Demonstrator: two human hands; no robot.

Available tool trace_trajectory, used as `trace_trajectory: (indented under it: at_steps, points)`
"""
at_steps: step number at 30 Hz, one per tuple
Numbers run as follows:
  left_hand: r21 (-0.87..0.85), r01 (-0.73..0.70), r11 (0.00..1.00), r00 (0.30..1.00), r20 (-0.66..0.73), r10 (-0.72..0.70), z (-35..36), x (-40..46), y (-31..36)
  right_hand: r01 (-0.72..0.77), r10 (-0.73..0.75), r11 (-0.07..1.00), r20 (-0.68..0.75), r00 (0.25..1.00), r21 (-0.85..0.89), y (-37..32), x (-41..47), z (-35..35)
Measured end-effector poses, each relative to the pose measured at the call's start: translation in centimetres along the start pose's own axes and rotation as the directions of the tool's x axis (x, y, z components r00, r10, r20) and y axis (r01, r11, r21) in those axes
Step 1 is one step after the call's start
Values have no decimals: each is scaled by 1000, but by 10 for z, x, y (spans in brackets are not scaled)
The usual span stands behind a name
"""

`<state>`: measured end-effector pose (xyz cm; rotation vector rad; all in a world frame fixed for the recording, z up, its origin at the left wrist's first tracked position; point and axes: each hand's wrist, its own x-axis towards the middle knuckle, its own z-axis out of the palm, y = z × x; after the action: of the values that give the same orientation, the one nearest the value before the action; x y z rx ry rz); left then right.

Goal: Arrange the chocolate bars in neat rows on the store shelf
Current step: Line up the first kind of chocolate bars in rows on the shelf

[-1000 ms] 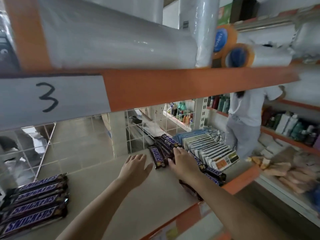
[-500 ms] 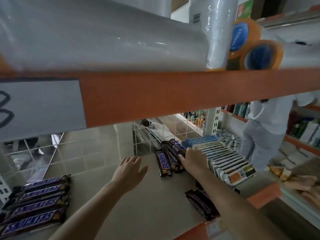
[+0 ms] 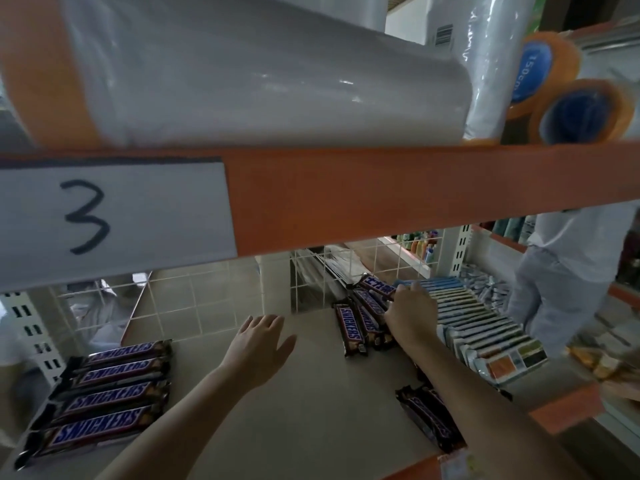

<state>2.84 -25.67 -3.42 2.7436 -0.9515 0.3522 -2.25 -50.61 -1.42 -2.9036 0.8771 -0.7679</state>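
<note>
The right hand [image 3: 410,315] has its grip on a chocolate bar [image 3: 377,285] at the shelf [image 3: 311,410] back. Just left lies a cluster of bars [image 3: 360,323]; farther left, the left hand [image 3: 258,348]; far left, a row of bars [image 3: 104,396]; right, packets [image 3: 485,327]; nearer, two bars [image 3: 429,420].

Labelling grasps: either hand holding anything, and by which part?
Right hand pinches a raised Snickers bar by its near end. Left hand holds nothing.

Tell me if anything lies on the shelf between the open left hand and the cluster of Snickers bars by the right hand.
Nothing visible does. Bare shelf surface runs from the left hand to the nearest Snickers bar of the cluster. The right hand is on the cluster's far side, holding a raised bar.
</note>
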Motion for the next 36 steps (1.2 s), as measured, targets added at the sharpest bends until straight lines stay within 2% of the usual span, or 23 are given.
trace_trajectory:
  at_steps: [3, 6, 9, 11, 14, 21, 26, 29, 31, 33, 36]
  points:
    - [-1, -20, 1000, 1000, -17, 20, -1, -5, -5, 159, -161, 986, -45, 986, -40, -3, -2, -8]
    - [6, -26, 1000, 995, -96, 26, -6, -8, -7, 346, -349, 937, -113, 930, -41, -17, -10, -23]
    - [103, -11, 995, 983, -179, 29, -13, -13, -10, 538, -533, 838, -344, 773, -92, -29, -22, -28]
    - [118, -4, 993, 967, -253, 34, -16, -19, -14, 642, -610, 761, -437, 661, -92, -35, -31, -24]
    - [131, 2, 991, 923, -381, 49, -22, -29, -21, 742, -653, 669, -516, 555, -49, -42, -46, -19]
    - [191, -38, 981, 892, -437, 120, -32, -62, -40, 865, -721, 498, -523, 454, 63, -60, -76, -22]
    - [128, -81, 988, 870, -474, 133, -37, -80, -51, 877, -737, 470, -501, 453, 101, -73, -91, -25]
    - [130, -70, 989, 878, -462, 123, -43, -89, -55, 860, -743, 493, -449, 496, 133, -78, -96, -24]
    - [144, -53, 988, 868, -482, 117, -43, -93, -59, 813, -707, 554, -412, 574, 182, -82, -97, -25]
    - [146, -35, 989, 858, -502, 105, -43, -97, -62, 720, -633, 599, -342, 694, 351, -86, -98, -28]
    - [157, -22, 987, 844, -526, 102, -41, -104, -69, 501, -538, 520, -190, 821, 692, -90, -101, -36]
